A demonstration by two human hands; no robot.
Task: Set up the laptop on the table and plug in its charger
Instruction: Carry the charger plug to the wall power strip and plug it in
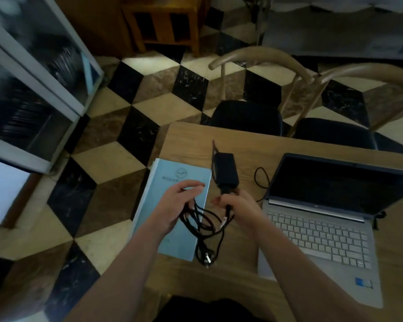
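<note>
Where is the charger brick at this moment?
In the head view, the brick is on the table, between the booklet on its left and the laptop on its right, just beyond the right hand that grips its cord.

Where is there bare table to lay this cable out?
Bare wood: the far strip of the table between the brick and the chairs, and the near edge below the booklet. Crowded: between booklet and laptop, where the cable tangles at the left hand and right hand.

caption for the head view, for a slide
Right hand grips the charger cable, left hand at its loops, beside the open laptop
</note>
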